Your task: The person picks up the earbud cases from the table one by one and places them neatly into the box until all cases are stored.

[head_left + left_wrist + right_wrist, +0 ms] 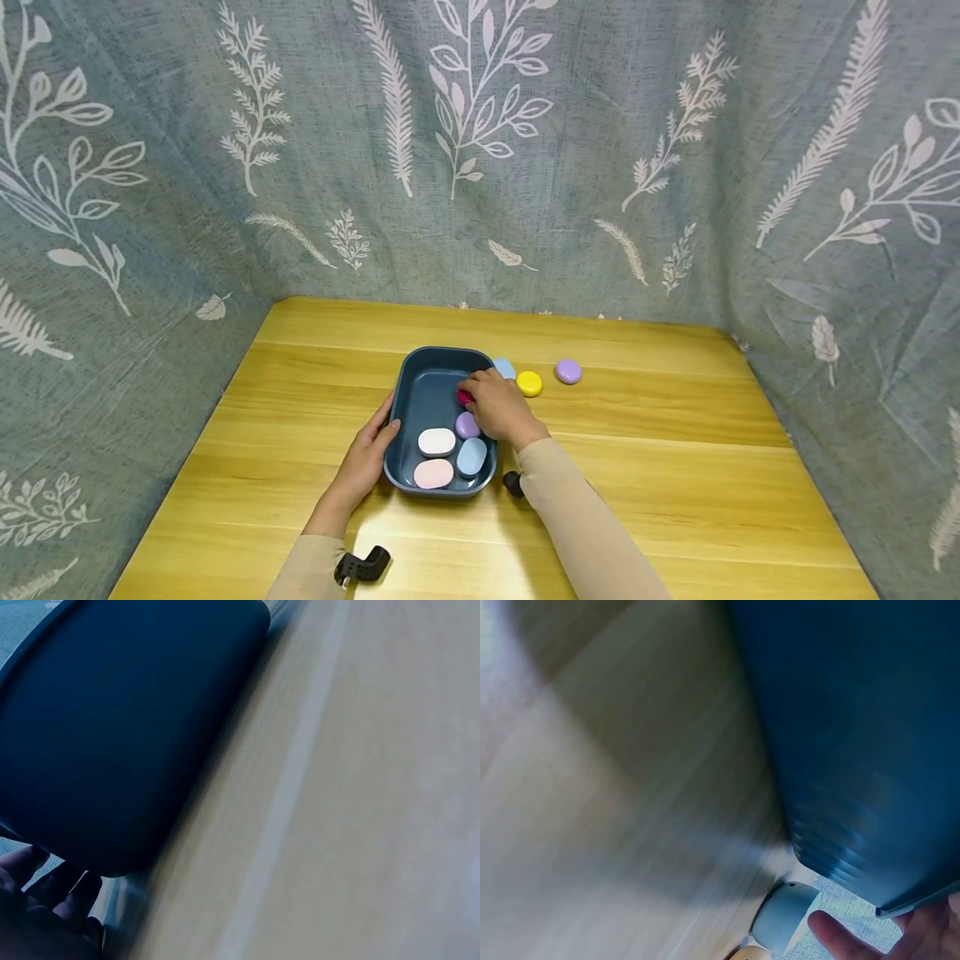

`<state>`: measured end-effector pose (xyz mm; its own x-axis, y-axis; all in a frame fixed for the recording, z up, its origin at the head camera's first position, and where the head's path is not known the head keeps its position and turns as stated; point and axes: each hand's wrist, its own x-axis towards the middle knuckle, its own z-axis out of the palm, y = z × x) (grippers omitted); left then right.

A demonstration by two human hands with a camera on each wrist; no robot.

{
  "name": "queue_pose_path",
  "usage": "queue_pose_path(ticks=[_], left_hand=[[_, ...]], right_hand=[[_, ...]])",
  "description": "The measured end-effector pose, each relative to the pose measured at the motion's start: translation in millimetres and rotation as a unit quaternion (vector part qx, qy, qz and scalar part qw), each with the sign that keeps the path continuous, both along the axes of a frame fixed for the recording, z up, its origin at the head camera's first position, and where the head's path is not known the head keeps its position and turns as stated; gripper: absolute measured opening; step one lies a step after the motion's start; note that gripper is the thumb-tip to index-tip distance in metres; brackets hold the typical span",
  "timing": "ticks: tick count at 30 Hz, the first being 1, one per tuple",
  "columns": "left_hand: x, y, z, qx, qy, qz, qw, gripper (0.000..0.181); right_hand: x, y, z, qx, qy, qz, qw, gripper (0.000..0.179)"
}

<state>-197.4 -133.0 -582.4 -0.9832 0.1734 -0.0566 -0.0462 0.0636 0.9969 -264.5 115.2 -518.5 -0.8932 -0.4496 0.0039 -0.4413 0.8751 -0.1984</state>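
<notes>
In the head view the work looks about halfway: four pieces (437, 442) lie in your tray (427, 398), three more (529, 384) sit on the surface (675, 417). Your right fingers (476, 384), reaching over the right wall, pinch a magenta piece (464, 397); your left fingers (380, 415) grip the left side. The left wrist view shows those bent at the tray's end. The right wrist view hides the held piece.

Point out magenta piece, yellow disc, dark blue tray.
Magenta piece (466, 398): head view, its uncovered part.
Yellow disc (529, 382): head view, middle of top.
Dark blue tray (427, 402): head view, bare inner floor.
</notes>
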Motion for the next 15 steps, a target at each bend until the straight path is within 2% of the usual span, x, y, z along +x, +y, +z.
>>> queue_pose_path(ticks=[5, 15], left_hand=[[0.9, 0.0, 0.1, 0.003, -0.001, -0.002, 1.0, 0.057], [0.2, 0.1, -0.6, -0.001, 0.0, 0.0, 1.0, 0.057]], right_hand=[[1.0, -2.6, 2.0, 0.01, -0.018, -0.009, 0.9997, 0.035], [1.1, -3.4, 1.5, 0.013, -0.014, -0.013, 0.9997, 0.036]])
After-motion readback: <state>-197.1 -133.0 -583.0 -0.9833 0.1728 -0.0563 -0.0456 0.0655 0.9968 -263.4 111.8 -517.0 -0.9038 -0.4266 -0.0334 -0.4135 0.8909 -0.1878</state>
